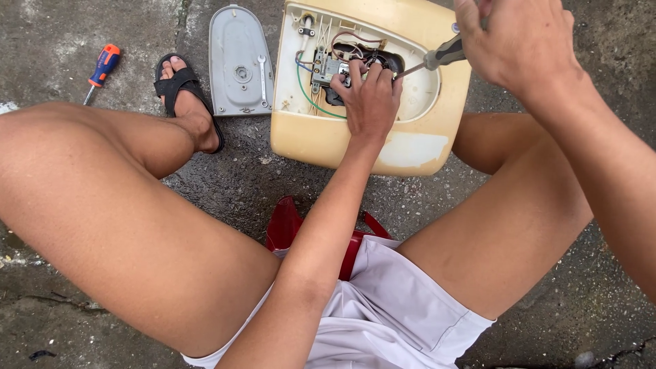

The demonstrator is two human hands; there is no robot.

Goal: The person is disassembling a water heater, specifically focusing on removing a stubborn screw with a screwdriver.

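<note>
A cream plastic appliance base (321,140) lies upside down on the concrete, its underside open. Inside sit a grey switch block (326,68) and green, blue and red wires (304,92). My left hand (369,99) reaches into the opening and pinches a small part beside the switch block. My right hand (523,44) grips a screwdriver (441,56) with a dark grey handle; its shaft slants down-left, tip next to my left fingers.
A grey cover plate (239,61) with a small wrench on it lies left of the base. An orange and blue screwdriver (101,68) rests at far left. My sandalled foot (186,96) stands beside the plate. I sit on a red stool (290,225).
</note>
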